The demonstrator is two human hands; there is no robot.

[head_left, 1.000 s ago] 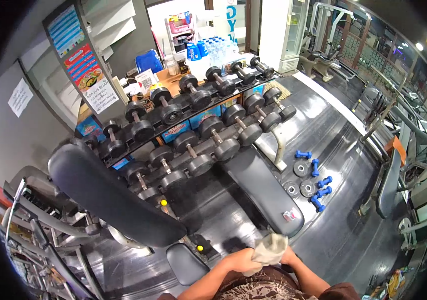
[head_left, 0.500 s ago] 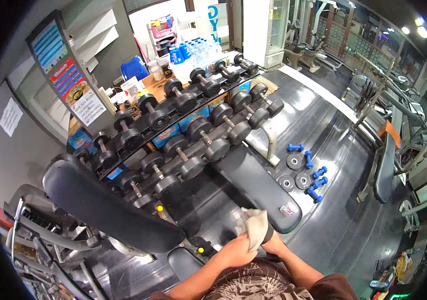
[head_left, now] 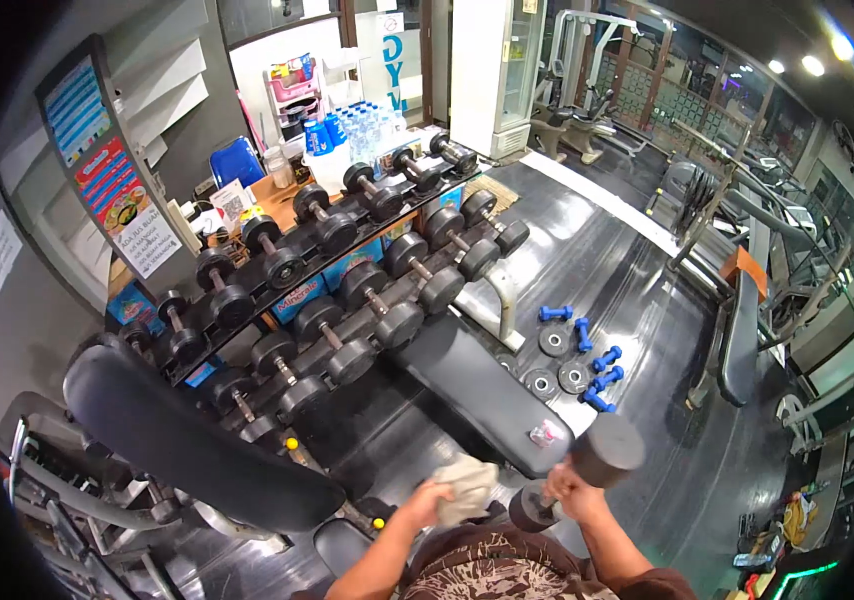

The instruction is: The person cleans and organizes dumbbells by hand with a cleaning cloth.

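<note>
My left hand (head_left: 431, 499) is closed on a crumpled beige cloth (head_left: 467, 489) in front of my body. Fingers of my right hand (head_left: 575, 492) wrap around the handle of a black dumbbell (head_left: 611, 450), held tilted, one round head up and to the right, the other low by my waist. The two hands are apart, and the cloth does not touch the dumbbell. Just beyond them lies a flat black bench (head_left: 482, 390) with a small pinkish-white item (head_left: 548, 433) on its near end.
A two-tier rack (head_left: 342, 262) of black dumbbells runs along the left. A padded backrest (head_left: 187, 440) stands at the near left. Blue dumbbells (head_left: 607, 358) and weight plates (head_left: 541, 383) lie on the floor right of the bench. Another bench (head_left: 740, 340) is farther right.
My hands were together at the cloth; now they have separated. The left moved left with the cloth, and the right brought the dumbbell into plain view. The camera view has shifted slightly.
</note>
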